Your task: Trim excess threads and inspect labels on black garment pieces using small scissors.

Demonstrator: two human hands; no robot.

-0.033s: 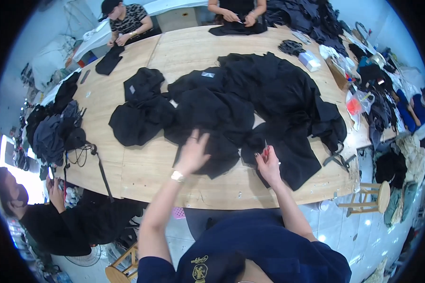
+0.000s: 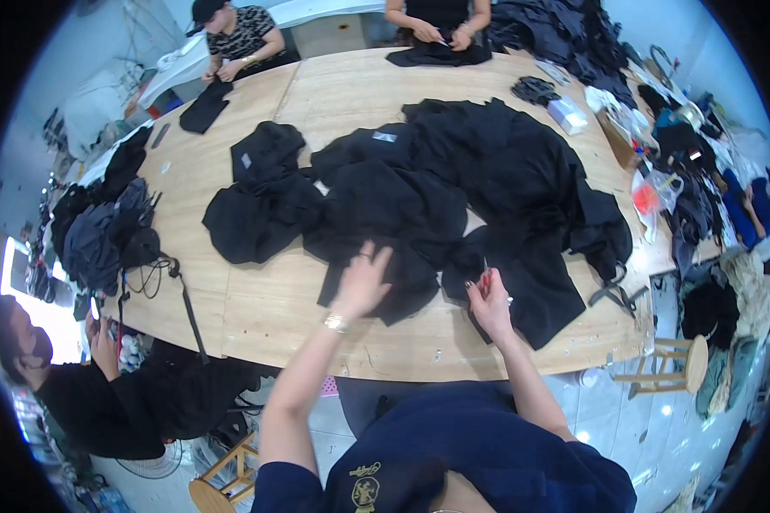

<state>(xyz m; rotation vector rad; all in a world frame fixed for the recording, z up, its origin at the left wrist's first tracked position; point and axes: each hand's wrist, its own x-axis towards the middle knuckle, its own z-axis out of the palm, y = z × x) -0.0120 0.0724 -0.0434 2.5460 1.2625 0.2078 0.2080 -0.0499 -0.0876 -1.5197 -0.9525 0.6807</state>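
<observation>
Black garments [image 2: 385,201] lie spread and overlapping across the wooden table in front of me. My left hand [image 2: 364,282] rests over the near edge of the middle garment, its fingers spread and slightly blurred, holding nothing. In my right hand [image 2: 491,306] is a small pointed tool with a red handle [image 2: 487,275], gripped between thumb and fingers. Its thin tip points away from me, over the black cloth piece [image 2: 535,286] at the right. Most of the tool is hidden by my fingers. A pale label [image 2: 384,137] shows on a garment farther back.
Two people work with black cloth across the table [image 2: 334,85]; another person [image 2: 68,376] stands at the left. Dark clothes [image 2: 103,235] are heaped at the left edge. A white box [image 2: 566,114] and a plastic bag [image 2: 650,197] lie at the right, near a wooden stool [image 2: 680,363].
My left hand has slid slightly right and toward me over the cloth. My right hand keeps its grip on the tool, nearly unmoved. The whole view has shifted a little.
</observation>
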